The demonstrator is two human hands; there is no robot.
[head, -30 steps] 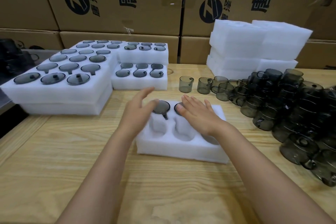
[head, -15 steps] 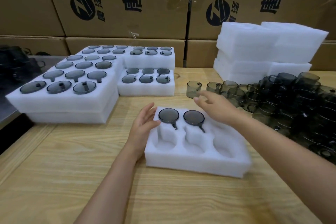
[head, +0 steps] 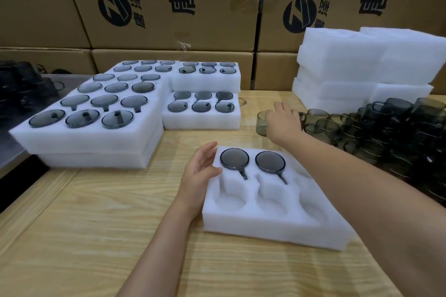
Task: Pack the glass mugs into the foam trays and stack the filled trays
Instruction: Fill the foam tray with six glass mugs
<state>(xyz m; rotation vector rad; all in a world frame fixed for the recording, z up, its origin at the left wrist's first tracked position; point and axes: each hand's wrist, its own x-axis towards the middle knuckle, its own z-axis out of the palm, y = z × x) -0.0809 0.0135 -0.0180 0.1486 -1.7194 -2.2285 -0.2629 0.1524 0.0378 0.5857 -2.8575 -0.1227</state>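
Head view: right hand at the loose mugs, its grip unclear

We cannot tell whether the right hand (head: 283, 122) has closed on anything. It is stretched out, back of the hand up, over the nearest glass mug (head: 261, 123) in the row of loose ones, and it covers that mug's right side and its own fingertips. The right forearm crosses the far right corner of the foam tray (head: 265, 226) and hides the pocket there. Beyond it the heap of glass mugs (head: 398, 128) blurs into dark shapes cut off by the right edge. More dark shapes at the far left edge are too dim to name.

The left hand (head: 200, 171) lies open against the tray's left side, fingers relaxed, thumb resting on the top rim. Two mugs sit in the tray's back row, the left mug (head: 234, 158) and the middle mug (head: 270, 162). The three front pockets that we can see hold nothing.

Filled trays (head: 91, 137) are stacked at the left on the wooden table (head: 96, 236).
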